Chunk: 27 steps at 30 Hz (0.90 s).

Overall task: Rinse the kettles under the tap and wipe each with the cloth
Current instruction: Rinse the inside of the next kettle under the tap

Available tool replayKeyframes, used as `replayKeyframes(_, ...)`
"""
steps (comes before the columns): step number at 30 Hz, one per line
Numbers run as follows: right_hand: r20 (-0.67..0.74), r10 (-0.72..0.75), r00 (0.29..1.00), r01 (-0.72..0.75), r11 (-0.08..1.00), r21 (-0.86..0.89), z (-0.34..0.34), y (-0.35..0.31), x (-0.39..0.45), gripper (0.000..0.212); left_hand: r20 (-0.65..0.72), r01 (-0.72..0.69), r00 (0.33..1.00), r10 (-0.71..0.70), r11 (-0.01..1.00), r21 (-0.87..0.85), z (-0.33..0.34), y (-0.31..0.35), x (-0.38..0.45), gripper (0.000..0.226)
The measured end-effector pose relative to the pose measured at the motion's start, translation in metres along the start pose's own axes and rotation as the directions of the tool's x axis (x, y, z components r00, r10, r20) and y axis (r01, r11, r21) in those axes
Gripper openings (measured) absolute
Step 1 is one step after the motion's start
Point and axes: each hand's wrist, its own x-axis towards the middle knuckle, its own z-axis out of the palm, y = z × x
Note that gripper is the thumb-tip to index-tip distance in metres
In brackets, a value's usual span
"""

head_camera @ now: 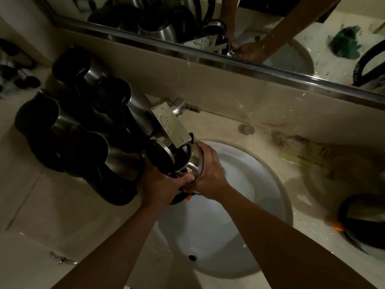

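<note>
A steel kettle (188, 161) with its black lid (159, 156) hinged open sits under the flat tap spout (171, 125), above the white sink (250, 184). My left hand (164, 188) grips the kettle's handle at its lower side. My right hand (208, 170) wraps round the shiny body. Several more steel kettles (83, 132) with black lids and handles crowd the counter to the left of the tap. A green cloth (345, 41) shows only in the mirror reflection, on the counter's right side.
Another kettle (362, 222) with a black handle and orange tab stands on the counter at the right. The mirror (229, 49) runs along the back wall. A round chrome cap (248, 129) sits behind the sink. A cabinet handle (62, 259) is at lower left.
</note>
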Motion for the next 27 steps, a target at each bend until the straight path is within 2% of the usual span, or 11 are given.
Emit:
replayKeyframes(15, -0.007, -0.001, 1.000, 0.001, 1.000, 0.000, -0.0018, 0.0017, -0.0018, 0.132, 0.010, -0.063, 0.998, 0.063, 0.998, -0.006, 0.0034, -0.0078, -0.0002, 0.087)
replayKeyframes(27, -0.009, 0.009, 1.000, -0.008, 1.000, 0.017, -0.0017, 0.0058, -0.0005, 0.134, 0.006, -0.030, 1.000, 0.030, 0.999, -0.033, 0.0069, -0.0078, 0.0020, 0.076)
